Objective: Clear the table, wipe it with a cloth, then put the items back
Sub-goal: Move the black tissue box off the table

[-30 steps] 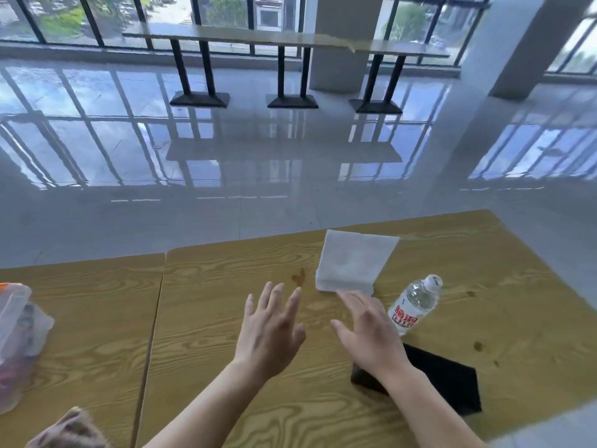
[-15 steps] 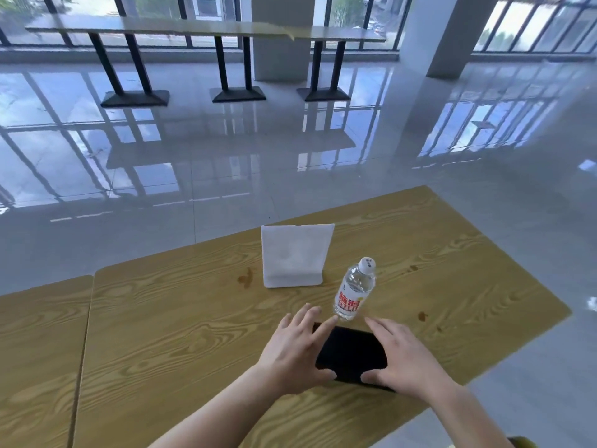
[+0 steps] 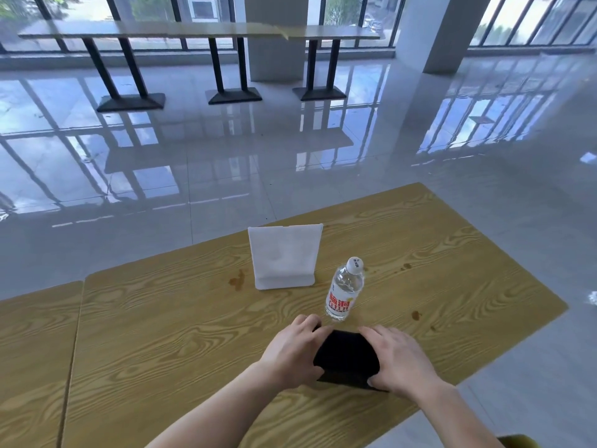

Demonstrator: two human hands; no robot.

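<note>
A flat black object (image 3: 347, 358), like a notebook or case, lies near the front of the wooden table (image 3: 161, 318). My left hand (image 3: 294, 350) grips its left side and my right hand (image 3: 399, 358) grips its right side, thumbs under the near edge. Just beyond it a clear water bottle (image 3: 344, 294) with a red label and white cap stands upright. Behind the bottle, to the left, lies a folded white cloth (image 3: 284, 255). Small brown stains mark the tabletop near the cloth and to the right of the bottle.
A second wooden table (image 3: 32, 350) adjoins on the left across a narrow seam. The table's right and far edges drop to a glossy tiled floor. A long counter on black pedestal legs (image 3: 200, 30) stands far off by the windows.
Both hands moved from hovering near the cloth down onto the black object and closed on its two sides. The view shifted right; the bag on the left table left the frame.
</note>
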